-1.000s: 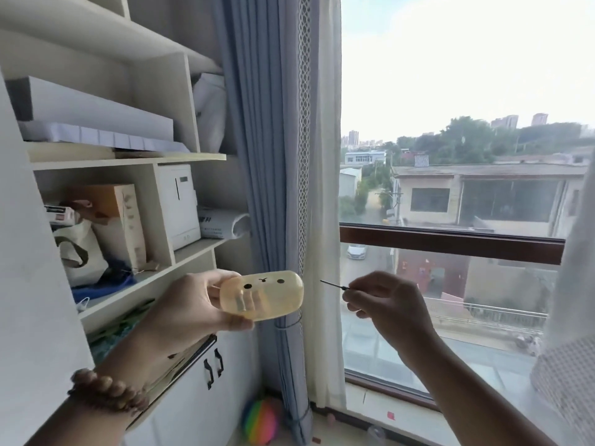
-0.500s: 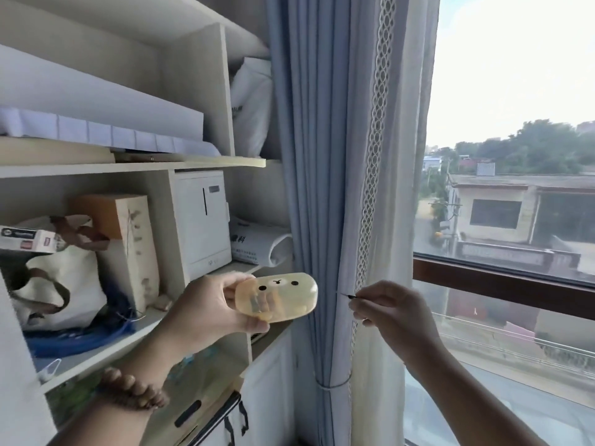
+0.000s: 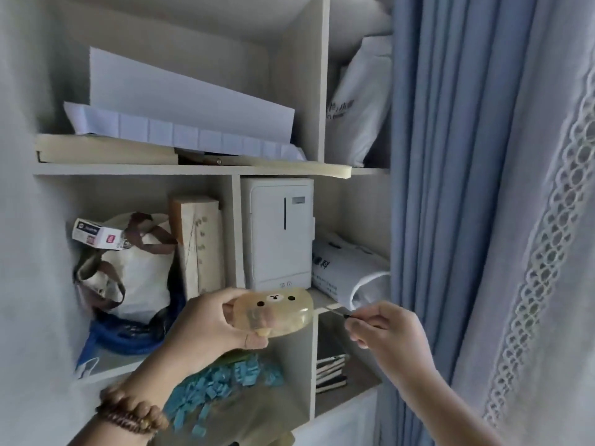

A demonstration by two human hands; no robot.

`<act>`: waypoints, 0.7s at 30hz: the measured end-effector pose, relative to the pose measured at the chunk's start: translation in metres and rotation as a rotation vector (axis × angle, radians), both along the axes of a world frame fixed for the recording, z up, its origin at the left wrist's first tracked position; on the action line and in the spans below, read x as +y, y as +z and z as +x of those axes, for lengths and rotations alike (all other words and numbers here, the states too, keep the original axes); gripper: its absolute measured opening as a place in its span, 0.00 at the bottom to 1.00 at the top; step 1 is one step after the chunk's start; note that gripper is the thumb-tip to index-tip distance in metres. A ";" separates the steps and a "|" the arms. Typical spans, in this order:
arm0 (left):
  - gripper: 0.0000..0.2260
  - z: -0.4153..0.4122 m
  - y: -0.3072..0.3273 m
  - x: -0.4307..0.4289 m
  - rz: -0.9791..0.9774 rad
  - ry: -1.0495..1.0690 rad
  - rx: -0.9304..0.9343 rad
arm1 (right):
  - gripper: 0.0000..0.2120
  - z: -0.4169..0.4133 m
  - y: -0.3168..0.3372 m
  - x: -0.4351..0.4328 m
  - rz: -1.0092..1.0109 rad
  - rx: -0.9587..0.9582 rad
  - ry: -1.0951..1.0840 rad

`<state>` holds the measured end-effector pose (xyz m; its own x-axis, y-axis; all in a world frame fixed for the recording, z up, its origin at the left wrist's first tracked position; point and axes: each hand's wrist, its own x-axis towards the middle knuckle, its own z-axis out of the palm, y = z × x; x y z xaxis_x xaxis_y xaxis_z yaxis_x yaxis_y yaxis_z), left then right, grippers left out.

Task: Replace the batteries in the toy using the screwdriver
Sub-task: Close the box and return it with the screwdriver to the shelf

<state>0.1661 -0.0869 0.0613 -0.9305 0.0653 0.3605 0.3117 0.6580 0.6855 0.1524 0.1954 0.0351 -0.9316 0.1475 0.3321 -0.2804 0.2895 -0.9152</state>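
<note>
Left hand (image 3: 206,326) gripping toy (image 3: 273,312), right hand (image 3: 383,329) pinching screwdriver (image 3: 338,312)

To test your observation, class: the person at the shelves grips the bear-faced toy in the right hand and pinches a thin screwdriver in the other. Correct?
No. The head view shows the bear-faced toy gripped in the left hand; the right hand pinches the thin screwdriver. The person is indeed at the shelves.

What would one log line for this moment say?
left hand: holds toy | right hand: pinches screwdriver | tip: pointing toward toy
</note>
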 end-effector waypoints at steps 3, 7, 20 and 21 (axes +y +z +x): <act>0.32 -0.016 -0.006 0.004 0.029 0.088 -0.050 | 0.04 -0.043 -0.007 0.004 -0.005 -0.028 0.052; 0.27 -0.032 -0.011 0.008 0.015 0.170 -0.058 | 0.05 -0.085 -0.017 -0.005 -0.059 -0.079 0.109; 0.33 -0.109 -0.036 0.010 0.085 0.226 -0.199 | 0.06 -0.168 -0.047 -0.029 -0.196 -0.224 0.130; 0.34 -0.113 -0.035 0.011 0.076 0.231 -0.199 | 0.06 -0.172 -0.045 -0.031 -0.203 -0.219 0.123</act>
